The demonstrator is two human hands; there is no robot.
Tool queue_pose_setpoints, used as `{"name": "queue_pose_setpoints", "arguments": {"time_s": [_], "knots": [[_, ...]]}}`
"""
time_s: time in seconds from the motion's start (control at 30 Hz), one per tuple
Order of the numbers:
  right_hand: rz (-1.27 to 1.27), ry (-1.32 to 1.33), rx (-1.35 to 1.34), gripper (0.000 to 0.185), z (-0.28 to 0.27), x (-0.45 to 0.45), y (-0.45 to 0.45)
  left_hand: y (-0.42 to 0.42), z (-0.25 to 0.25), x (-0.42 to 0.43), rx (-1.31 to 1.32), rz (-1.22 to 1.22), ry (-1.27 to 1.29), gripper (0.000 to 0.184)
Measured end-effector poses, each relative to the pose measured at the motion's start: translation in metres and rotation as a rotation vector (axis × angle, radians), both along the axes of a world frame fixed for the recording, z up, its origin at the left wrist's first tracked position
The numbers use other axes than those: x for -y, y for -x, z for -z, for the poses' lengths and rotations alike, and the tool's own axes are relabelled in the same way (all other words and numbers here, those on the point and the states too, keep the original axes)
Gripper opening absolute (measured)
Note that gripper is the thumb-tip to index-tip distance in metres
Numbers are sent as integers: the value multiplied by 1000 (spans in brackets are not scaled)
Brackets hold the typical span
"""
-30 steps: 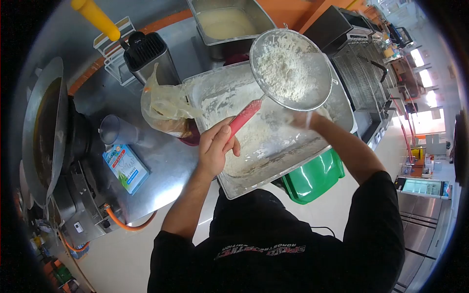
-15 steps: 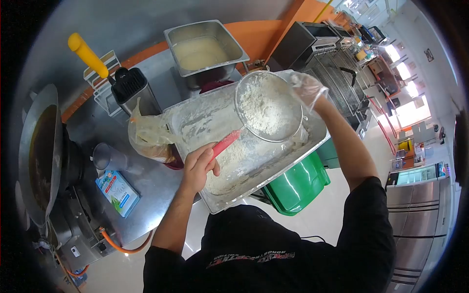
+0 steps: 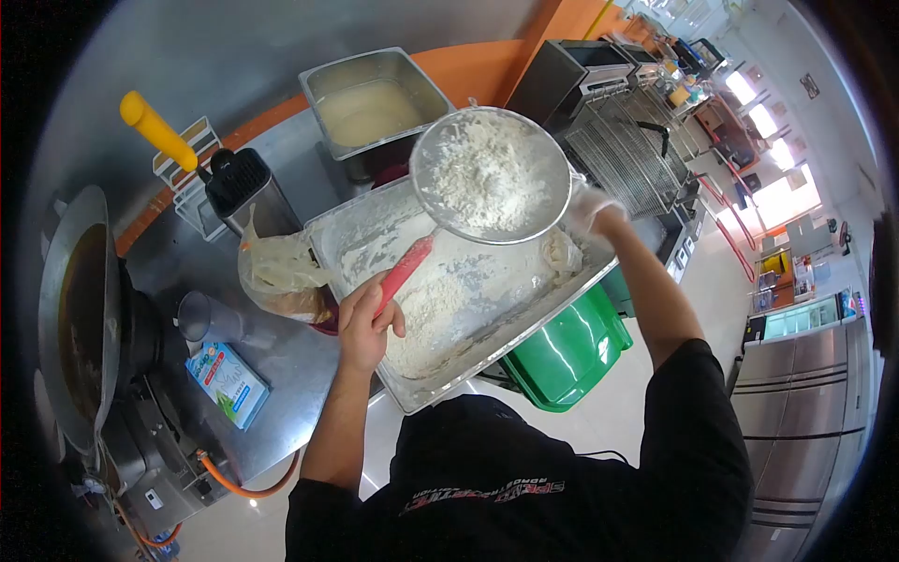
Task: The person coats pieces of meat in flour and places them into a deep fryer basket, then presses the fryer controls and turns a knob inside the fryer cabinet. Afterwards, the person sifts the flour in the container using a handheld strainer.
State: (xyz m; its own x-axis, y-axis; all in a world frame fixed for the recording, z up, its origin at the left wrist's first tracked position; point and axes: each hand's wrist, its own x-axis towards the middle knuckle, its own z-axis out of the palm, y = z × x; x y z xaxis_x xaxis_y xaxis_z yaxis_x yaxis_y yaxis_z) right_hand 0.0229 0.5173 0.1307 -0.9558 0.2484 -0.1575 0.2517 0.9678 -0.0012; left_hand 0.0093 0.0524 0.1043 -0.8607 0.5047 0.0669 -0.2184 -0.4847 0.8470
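Observation:
My left hand (image 3: 365,323) is closed round the red handle of a round mesh sieve (image 3: 426,192). White flour (image 3: 487,173) is heaped in the sieve, which is held above a metal tray (image 3: 487,361). Flour is spread over the tray's bottom, and a pale floured lump (image 3: 561,253) lies at its right end. At the sieve's right rim is my right hand (image 3: 596,208), in a clear plastic glove. Its fingers are blurred and partly hidden, so their shape is unclear.
A metal pan (image 3: 328,131) of pale liquid stands behind the tray. On the left are a plastic bag (image 3: 281,276), a clear cup (image 3: 201,318), a blue box (image 3: 229,384), a knife holder (image 3: 248,192) and a large wok (image 3: 80,309). A green bin (image 3: 567,351) stands below the tray.
The sieve has risen over the tray since half a second ago. My right hand left the tray's inside, moved to the sieve's right side and is now slightly lower. The floured lump has come into view.

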Motion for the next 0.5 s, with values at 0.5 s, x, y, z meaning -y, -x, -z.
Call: {"name": "queue_pose_setpoints", "arguments": {"time_s": [0.5], "knots": [[-89, -155, 256, 25, -6, 49, -41, -7, 4, -6, 13, -131, -25, 49]]}}
